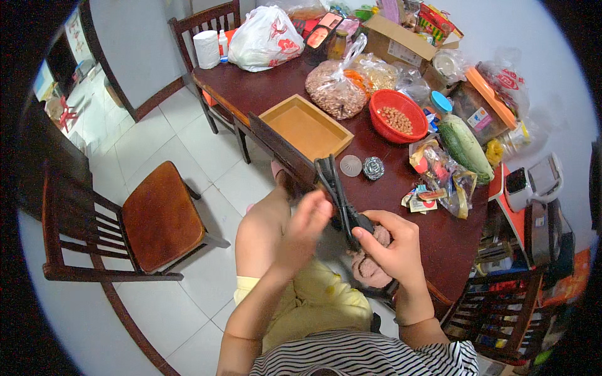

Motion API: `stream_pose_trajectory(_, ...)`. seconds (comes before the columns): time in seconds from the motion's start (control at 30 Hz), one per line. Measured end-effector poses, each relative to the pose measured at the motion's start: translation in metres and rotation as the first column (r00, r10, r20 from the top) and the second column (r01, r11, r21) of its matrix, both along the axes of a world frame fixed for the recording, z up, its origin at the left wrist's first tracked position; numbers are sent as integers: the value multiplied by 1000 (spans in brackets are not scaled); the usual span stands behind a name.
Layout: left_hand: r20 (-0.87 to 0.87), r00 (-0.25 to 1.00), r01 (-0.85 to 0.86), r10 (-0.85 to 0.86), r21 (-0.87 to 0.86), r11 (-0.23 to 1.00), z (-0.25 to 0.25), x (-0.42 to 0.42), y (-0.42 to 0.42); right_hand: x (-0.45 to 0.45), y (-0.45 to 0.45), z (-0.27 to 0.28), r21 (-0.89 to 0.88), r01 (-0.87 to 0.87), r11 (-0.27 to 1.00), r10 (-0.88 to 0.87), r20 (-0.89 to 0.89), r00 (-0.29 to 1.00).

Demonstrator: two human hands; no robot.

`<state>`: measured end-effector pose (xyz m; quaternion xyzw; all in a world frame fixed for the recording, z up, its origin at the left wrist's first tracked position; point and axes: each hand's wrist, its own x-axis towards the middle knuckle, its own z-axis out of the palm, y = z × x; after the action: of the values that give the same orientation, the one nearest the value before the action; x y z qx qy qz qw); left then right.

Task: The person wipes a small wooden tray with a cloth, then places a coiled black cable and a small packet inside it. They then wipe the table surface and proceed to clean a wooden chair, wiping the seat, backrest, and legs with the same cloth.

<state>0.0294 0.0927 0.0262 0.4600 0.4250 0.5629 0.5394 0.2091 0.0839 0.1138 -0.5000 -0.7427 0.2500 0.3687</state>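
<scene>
My right hand [395, 244] grips a bundled black cable [345, 207] and a dark object partly hidden by the fingers, at the table's near edge. Under and beside that hand is a crumpled pink cloth [369, 268]; whether the hand holds it too is unclear. My left hand [308, 221], blurred, is raised just left of the cable with its fingers apart from it. Beyond the hands, a shallow wooden tray [305, 127] lies on the dark red table [442, 239]. Right of the tray are a clear ribbed disc [351, 165] and a silvery round item [373, 168].
A red plastic basket [399, 116] holds nuts or beans. Around it are a tied bag of peanuts [336, 89], a winter melon or similar gourd [465, 148] and opened snack packets [442, 174]. Wooden chairs [162, 216] stand left and lower right.
</scene>
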Motion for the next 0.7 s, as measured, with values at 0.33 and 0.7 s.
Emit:
stream_pose_trajectory(0.33, 355, 934, 85, -35, -126, 988, 15, -14, -32, 0, -10, 8, -222, -129, 966, 130, -10, 991)
stream_pose_trajectory(0.7, 276, 957, 73, -93, 81, 994, -27, -1, -56, -47, 14, 7, 600, -86, 795, 170, -84, 982)
